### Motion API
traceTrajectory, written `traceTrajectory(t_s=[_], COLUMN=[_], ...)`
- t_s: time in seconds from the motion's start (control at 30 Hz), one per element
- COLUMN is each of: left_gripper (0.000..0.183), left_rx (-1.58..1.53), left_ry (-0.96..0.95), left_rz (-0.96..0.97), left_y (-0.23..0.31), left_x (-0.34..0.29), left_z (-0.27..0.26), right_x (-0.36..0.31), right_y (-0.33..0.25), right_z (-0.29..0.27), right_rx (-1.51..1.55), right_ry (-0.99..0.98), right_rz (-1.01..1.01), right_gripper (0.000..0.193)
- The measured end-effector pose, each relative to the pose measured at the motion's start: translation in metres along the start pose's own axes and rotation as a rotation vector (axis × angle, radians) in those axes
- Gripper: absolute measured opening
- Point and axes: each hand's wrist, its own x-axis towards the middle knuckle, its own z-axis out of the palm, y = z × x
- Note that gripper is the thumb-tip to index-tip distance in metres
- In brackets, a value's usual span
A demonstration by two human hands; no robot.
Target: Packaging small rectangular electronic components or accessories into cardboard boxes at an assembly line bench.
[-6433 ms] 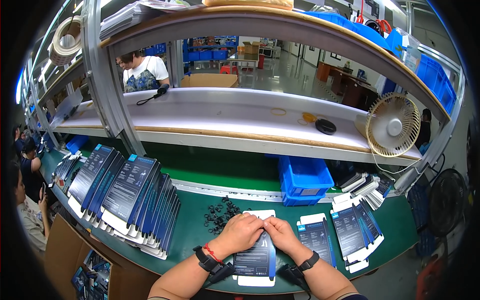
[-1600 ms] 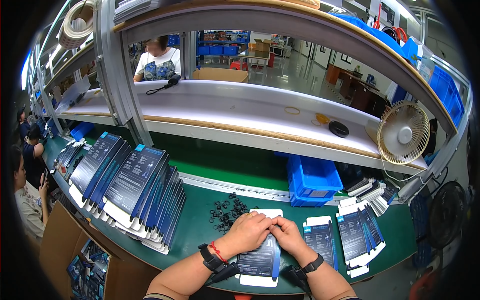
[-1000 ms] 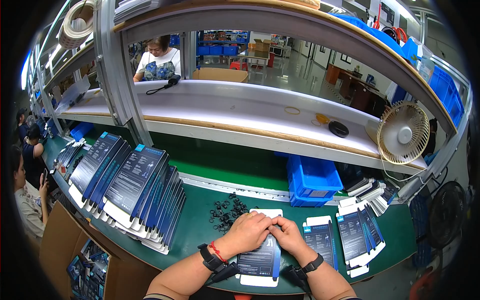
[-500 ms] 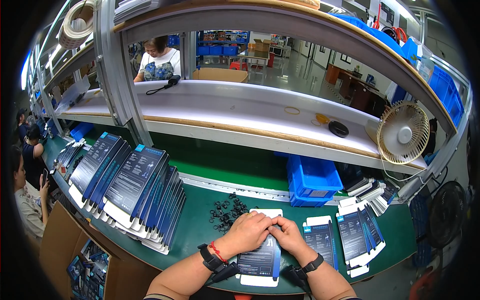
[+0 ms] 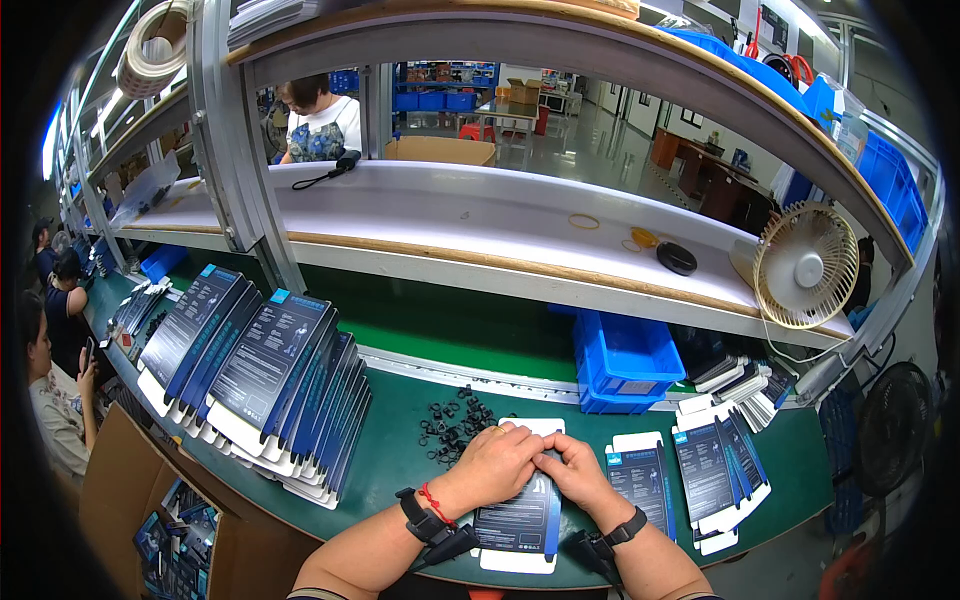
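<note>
In front of me lies a dark blue flat printed box (image 5: 518, 520) with white flaps. My left hand (image 5: 497, 465) rests over its upper part with the fingers bent and closed. My right hand (image 5: 578, 472) meets it there, thumb and fingertips pinched together against the left fingertips. Whatever is between the fingers is too small or covered to make out. Just beyond my left hand is a heap of small black plastic clips (image 5: 452, 425). A similar flat box (image 5: 640, 485) lies right of my right hand, beside a fanned stack of such boxes (image 5: 712, 465).
Tall leaning stacks of boxes (image 5: 270, 365) stand at the left. A blue bin (image 5: 625, 360) sits at the back under the shelf (image 5: 470, 215), which carries a small fan (image 5: 805, 265). An open carton (image 5: 245, 545) is at the lower left. Other people are farther off.
My fingertips have shifted very slightly at the top of the box. Across the shelf, a person has leaned a little to the right.
</note>
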Motion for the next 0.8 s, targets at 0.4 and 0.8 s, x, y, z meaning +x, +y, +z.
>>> traceTrajectory(t_s=[0.4, 0.8], left_gripper=[0.02, 0.021], left_rx=[0.012, 0.006], left_ry=[-0.01, -0.001], left_rz=[0.009, 0.004], left_y=[-0.0014, 0.0009], left_x=[-0.0005, -0.0004], left_z=[0.0018, 0.0012], right_x=[-0.0009, -0.0009], right_y=[-0.0052, -0.0018], right_z=[-0.0002, 0.0015], right_rx=[0.002, 0.04], right_ry=[-0.001, 0.019], right_rz=[0.019, 0.055], right_gripper=[0.012, 0.009])
